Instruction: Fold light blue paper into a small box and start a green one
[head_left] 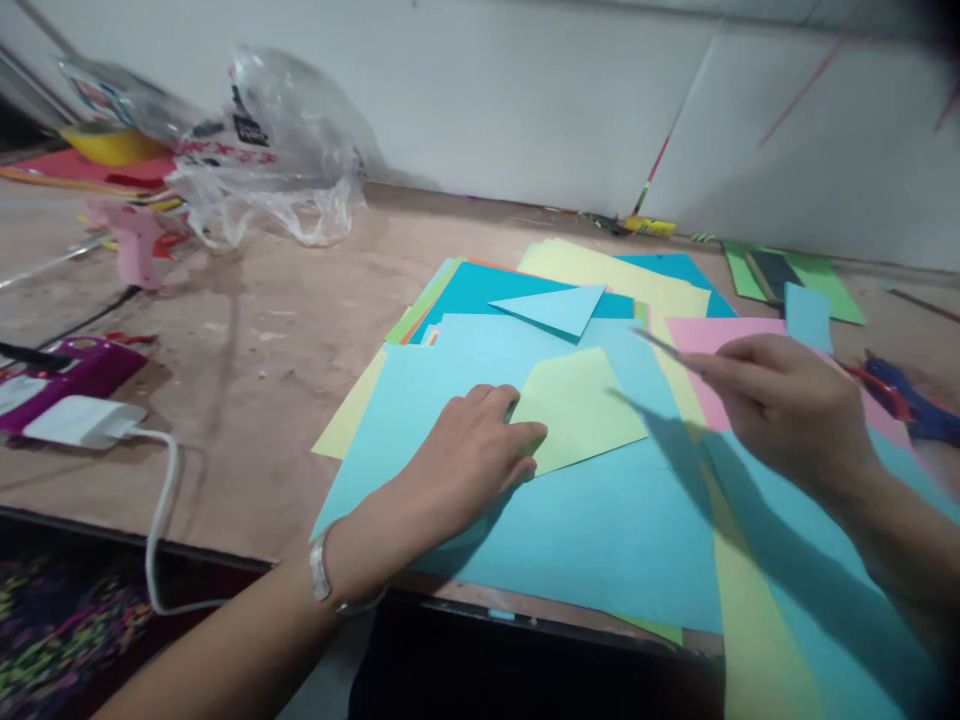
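At the left, a pink glue gun (137, 245) lies near a clear plastic bag (277, 150). The left hand (476, 445), its fingers curled, holds the near-left edge of a pale green paper piece (581, 415) on a light blue sheet (540, 530), below a folded blue triangle (559, 308). The right hand (787, 400) pinches a slim pointed tool (664, 346) above the paper, left of blue-handled pliers (919, 405).
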